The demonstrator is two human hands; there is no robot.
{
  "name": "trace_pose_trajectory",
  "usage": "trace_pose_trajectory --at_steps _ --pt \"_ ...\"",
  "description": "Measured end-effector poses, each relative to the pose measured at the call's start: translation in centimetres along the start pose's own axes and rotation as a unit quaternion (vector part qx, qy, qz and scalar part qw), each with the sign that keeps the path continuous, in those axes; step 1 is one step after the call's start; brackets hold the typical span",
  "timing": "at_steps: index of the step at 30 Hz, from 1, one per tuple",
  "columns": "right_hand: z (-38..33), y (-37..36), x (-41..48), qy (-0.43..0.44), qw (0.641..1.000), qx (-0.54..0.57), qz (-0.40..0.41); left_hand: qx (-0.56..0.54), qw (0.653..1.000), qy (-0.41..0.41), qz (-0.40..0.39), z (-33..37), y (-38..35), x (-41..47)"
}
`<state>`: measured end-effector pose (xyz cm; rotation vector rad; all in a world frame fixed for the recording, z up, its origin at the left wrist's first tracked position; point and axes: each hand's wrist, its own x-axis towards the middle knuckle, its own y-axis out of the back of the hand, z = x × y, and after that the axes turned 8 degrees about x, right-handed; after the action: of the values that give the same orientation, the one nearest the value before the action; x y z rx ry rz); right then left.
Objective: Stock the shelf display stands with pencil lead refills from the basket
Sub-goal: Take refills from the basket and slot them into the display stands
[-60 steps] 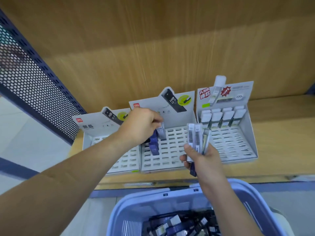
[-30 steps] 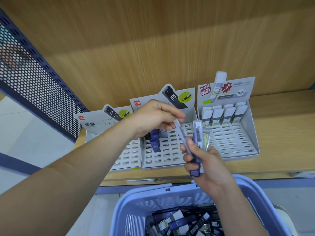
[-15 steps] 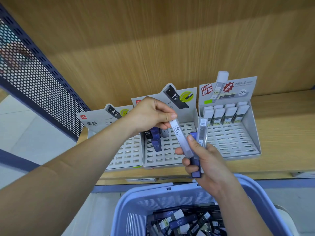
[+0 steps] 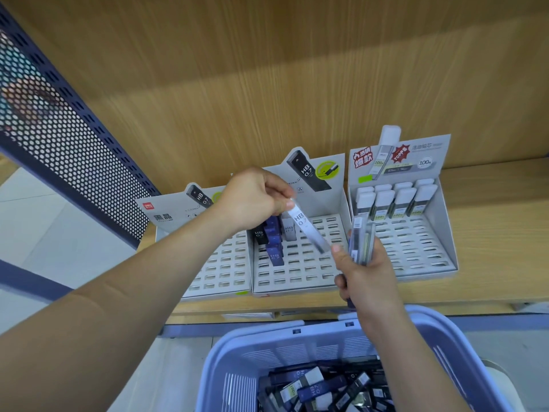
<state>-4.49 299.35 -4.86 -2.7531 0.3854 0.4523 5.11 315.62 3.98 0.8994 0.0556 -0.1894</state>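
Left hand (image 4: pixel 252 200) pinches a clear HB 0.7 refill case (image 4: pixel 307 230) by one end over the middle display stand (image 4: pixel 297 278); at its four o'clock, the right hand (image 4: pixel 368 281) grips a bundle of refill cases (image 4: pixel 361 242) that could slip toward the basket (image 4: pixel 267 349) at six.

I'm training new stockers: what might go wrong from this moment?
The left hand pinches the HB refill only at its top end; it might slip and fall.
The right hand grips a bundle of refills; one may slide out.
Slotting it into the middle stand might topple the standing refills.
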Motion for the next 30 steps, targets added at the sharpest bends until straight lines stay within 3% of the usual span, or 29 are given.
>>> trace_pose_trajectory --at_steps 8,23,30 --pt "0.7 -0.3 -0.1 -0.088 0.994 0.071 -0.001 0.234 0.968 -0.087 0.042 -1.2 -1.1 -0.6" --pt "0.6 0.3 -0.2 -0.067 0.992 0.096 -0.05 0.259 0.955 -0.14 0.033 -2.2 -2.3 0.2" --pt "0.9 0.3 -0.2 -0.057 0.995 0.075 -0.036 0.251 0.961 -0.11 0.032 -1.5 -2.1 -0.2"
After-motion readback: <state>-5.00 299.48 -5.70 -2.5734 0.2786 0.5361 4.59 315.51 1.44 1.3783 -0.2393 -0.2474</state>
